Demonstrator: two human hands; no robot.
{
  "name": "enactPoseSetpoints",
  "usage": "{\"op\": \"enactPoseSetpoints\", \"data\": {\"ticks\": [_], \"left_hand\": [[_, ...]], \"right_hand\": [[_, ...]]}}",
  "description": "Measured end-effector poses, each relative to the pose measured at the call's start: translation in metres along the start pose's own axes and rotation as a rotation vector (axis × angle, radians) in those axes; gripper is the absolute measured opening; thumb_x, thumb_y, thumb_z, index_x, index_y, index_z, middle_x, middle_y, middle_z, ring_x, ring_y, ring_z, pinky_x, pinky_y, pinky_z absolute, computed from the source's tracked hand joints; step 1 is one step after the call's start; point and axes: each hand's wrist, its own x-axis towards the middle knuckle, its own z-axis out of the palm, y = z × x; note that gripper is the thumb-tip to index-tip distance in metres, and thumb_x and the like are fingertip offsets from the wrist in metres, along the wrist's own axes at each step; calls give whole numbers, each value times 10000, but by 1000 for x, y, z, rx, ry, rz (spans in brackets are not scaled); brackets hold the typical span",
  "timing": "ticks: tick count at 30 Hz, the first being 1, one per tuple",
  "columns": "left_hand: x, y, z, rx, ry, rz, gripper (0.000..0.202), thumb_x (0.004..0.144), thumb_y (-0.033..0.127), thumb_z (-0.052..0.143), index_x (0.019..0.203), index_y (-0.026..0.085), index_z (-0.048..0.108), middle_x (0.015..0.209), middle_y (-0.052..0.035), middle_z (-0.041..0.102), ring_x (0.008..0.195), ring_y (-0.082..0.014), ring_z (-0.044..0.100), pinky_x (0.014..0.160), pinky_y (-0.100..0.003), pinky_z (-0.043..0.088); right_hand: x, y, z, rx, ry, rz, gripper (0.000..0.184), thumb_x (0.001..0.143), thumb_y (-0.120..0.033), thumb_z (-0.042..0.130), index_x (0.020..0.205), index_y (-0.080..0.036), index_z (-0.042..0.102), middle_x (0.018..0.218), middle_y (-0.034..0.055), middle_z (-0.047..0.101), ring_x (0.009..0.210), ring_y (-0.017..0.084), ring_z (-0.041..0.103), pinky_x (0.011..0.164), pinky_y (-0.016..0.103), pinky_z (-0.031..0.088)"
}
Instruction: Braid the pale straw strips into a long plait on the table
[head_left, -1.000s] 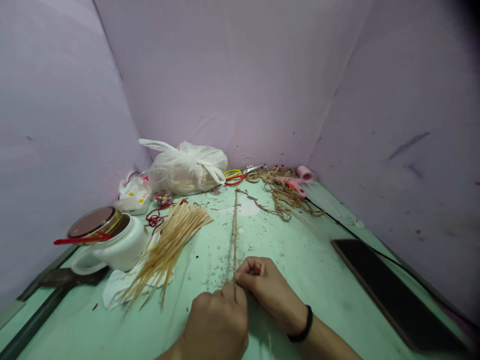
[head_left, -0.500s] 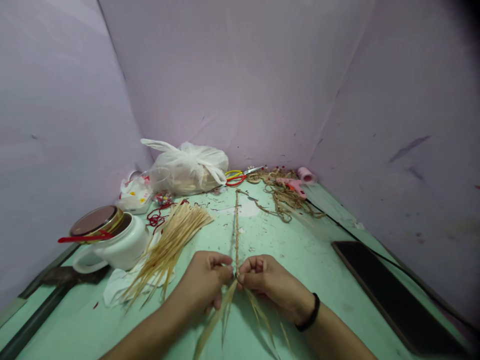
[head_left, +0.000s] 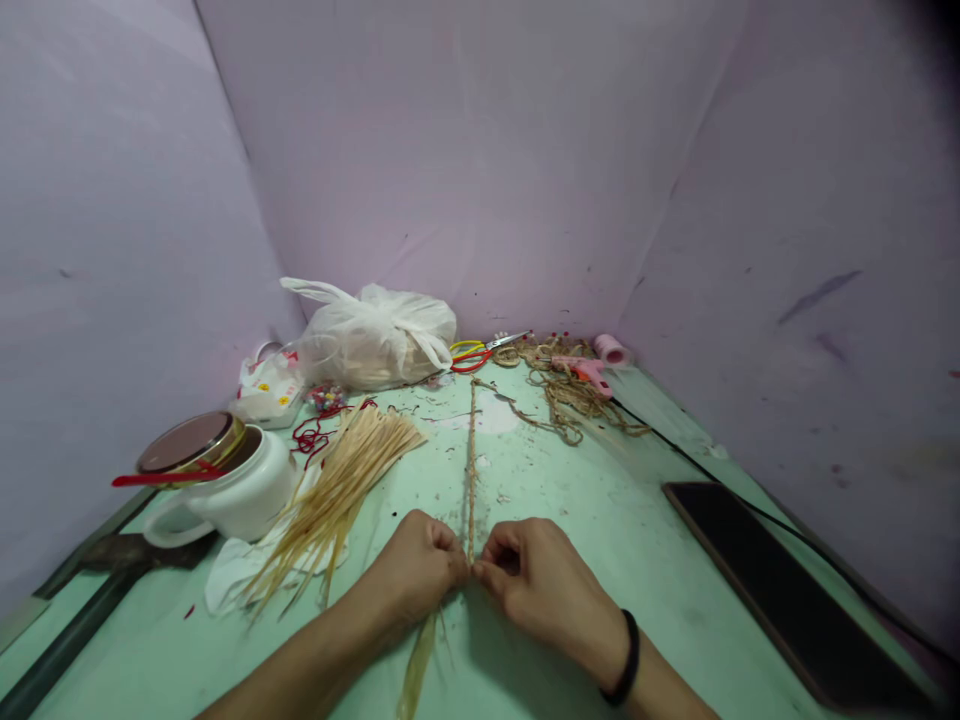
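A thin braided straw cord lies stretched across the green table, running away from me toward the back wall. My left hand and my right hand meet at its near end, both pinched shut on the cord. Loose straw strands hang from under my left hand toward me. A black band circles my right wrist.
A bundle of straw lies left of the cord, beside a white cup holding a tin. At the back sit a white plastic bag, scissors, tangled twine and a pink glue gun. A dark phone lies at right.
My hands slid a little nearer to me along the cord and closed together. The loose strands, spread fan-like half a second ago, are now gathered under my left hand.
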Motion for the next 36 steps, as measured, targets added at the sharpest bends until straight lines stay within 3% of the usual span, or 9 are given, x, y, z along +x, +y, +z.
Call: {"op": "enactPoseSetpoints", "data": {"ticks": [7, 10, 14, 17, 20, 23, 27, 34, 36], "left_hand": [[-2, -1, 6, -49, 43, -43, 127, 473, 88, 421, 357, 136, 442, 284, 58, 311, 286, -30, 211, 340, -199, 109], [-2, 0, 5, -114, -5, -97, 116, 488, 127, 424, 380, 149, 459, 263, 50, 328, 231, -46, 198, 308, -209, 75], [-3, 3, 0, -166, -68, -50, 61, 451, 132, 463, 390, 134, 469, 284, 59, 331, 266, -22, 198, 320, -189, 81], [-3, 8, -3, -178, -97, -60, 50, 447, 143, 498, 405, 132, 472, 293, 69, 320, 281, -13, 195, 329, -186, 85], [-4, 11, -4, -166, -135, -68, 93, 475, 175, 527, 412, 138, 468, 293, 72, 311, 272, -15, 185, 329, -197, 78], [-5, 11, -4, -157, -149, -52, 97, 482, 173, 530, 416, 139, 468, 301, 70, 318, 279, -16, 190, 335, -204, 77], [-5, 10, -4, -162, -139, -44, 63, 470, 157, 511, 423, 137, 473, 304, 73, 313, 291, -14, 179, 346, -206, 70], [-3, 8, -1, -156, -131, -66, 68, 463, 165, 516, 414, 141, 476, 298, 69, 316, 289, -21, 182, 352, -213, 65], [-2, 6, -1, -154, -131, -75, 71, 468, 168, 514, 412, 145, 476, 302, 66, 320, 288, -26, 185, 353, -217, 68]], "right_hand": [[-14, -11, 3, -67, -75, -67, 150, 620, -166, 484, 547, -155, 614, 489, 7, 558, 445, 85, 428, 422, 189, 246], [-17, -12, 9, -87, -83, -136, 168, 613, -137, 465, 518, -161, 602, 465, 4, 524, 428, 82, 390, 416, 203, 218], [-15, -11, 2, -30, -129, -198, 161, 612, -127, 485, 504, -164, 599, 461, -6, 502, 431, 76, 376, 423, 204, 219], [-8, -6, -14, 86, -127, -89, 136, 631, -214, 551, 522, -158, 610, 461, -6, 505, 442, 81, 394, 424, 199, 253], [2, -3, -27, 281, 11, 97, 204, 687, -284, 520, 577, -140, 616, 534, 24, 564, 479, 98, 447, 428, 199, 316], [5, -5, -27, 501, -80, 250, 192, 686, -286, 508, 629, -132, 610, 603, 38, 585, 503, 110, 482, 399, 199, 366], [2, -10, -14, 595, -324, 267, 128, 642, -226, 521, 563, -137, 568, 503, 1, 537, 394, 78, 436, 370, 198, 383], [1, 2, -22, 390, -395, 233, 129, 598, -155, 512, 471, -150, 534, 419, -15, 519, 350, 62, 421, 347, 169, 307], [4, 8, -32, 369, -319, 205, 80, 585, -168, 548, 523, -139, 590, 459, -5, 551, 383, 68, 430, 372, 178, 311]]}}
